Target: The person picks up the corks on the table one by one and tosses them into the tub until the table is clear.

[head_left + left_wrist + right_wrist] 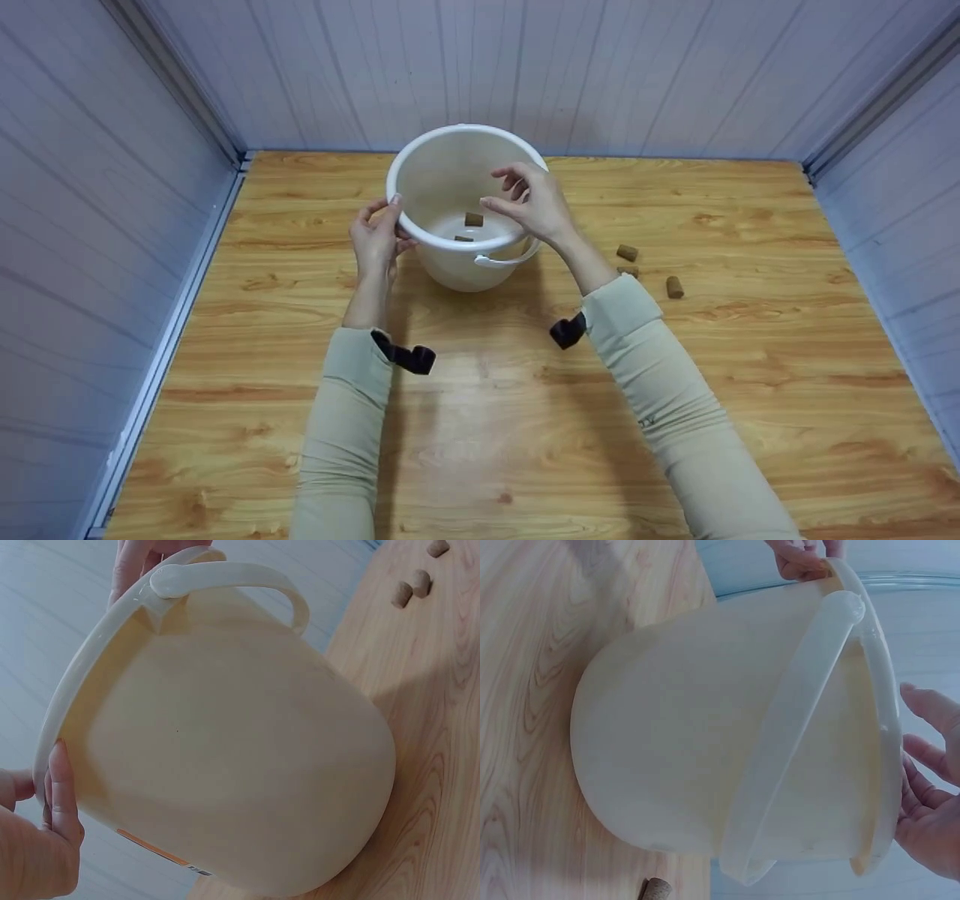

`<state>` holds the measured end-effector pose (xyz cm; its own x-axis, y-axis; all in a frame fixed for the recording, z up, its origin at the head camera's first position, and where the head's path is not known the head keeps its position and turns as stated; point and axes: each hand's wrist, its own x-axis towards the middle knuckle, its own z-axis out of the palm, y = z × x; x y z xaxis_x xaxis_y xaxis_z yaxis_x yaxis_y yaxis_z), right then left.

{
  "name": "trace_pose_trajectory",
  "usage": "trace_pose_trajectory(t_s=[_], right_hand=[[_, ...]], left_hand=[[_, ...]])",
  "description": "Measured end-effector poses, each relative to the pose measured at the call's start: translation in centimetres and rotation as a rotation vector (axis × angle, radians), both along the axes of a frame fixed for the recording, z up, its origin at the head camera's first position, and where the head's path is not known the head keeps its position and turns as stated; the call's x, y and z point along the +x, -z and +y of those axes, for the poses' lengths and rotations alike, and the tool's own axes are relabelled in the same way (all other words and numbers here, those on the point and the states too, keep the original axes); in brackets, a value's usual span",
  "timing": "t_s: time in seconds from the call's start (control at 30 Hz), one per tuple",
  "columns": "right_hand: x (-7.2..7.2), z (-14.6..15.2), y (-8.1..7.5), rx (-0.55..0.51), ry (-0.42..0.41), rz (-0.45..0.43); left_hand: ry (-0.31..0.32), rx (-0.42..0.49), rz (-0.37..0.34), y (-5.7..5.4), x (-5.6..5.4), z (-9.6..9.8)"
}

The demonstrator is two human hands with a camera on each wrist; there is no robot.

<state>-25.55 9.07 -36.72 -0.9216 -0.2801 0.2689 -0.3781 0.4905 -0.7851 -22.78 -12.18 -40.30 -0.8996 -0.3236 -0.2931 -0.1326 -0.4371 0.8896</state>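
Note:
A white plastic bucket [469, 274] stands on the wooden surface, its handle [510, 260] hanging down on the near right side. My left hand [375, 240] grips the bucket's rim at the left, thumb on top and fingers below the edge. Over the right part of the bucket's mouth is my right hand [536, 202], thumb and fingers apart, holding nothing. One cork [474, 219] shows inside the bucket, and a second cork [463, 238] is partly hidden by the near rim. In the right wrist view, the right hand [934, 772] is by the rim.
Right of the bucket lie loose corks: one cork [627, 253], another cork [628, 271] partly covered by the right sleeve, and a third cork [675, 287] farther right. Pale panelled walls [480, 75] bound the wooden surface [465, 420] at the back and both sides.

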Motion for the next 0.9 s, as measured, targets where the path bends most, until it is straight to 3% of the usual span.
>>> trace_pose_trajectory(t_s=[0.5,0.77,0.9], right_hand=[[1.1,1.7,-0.4,-0.128,0.055,0.096],[4.0,1.9,-2.7,-0.172,0.072,0.142],[4.6,2.6,-2.8,-0.194,0.079,0.146]], left_hand=[[-0.003,-0.015,-0.004,0.1,-0.2,-0.1],[0.006,-0.009,0.012,0.1,-0.1,-0.3],[0.007,-0.009,0.038,0.2,0.0,-0.3]])
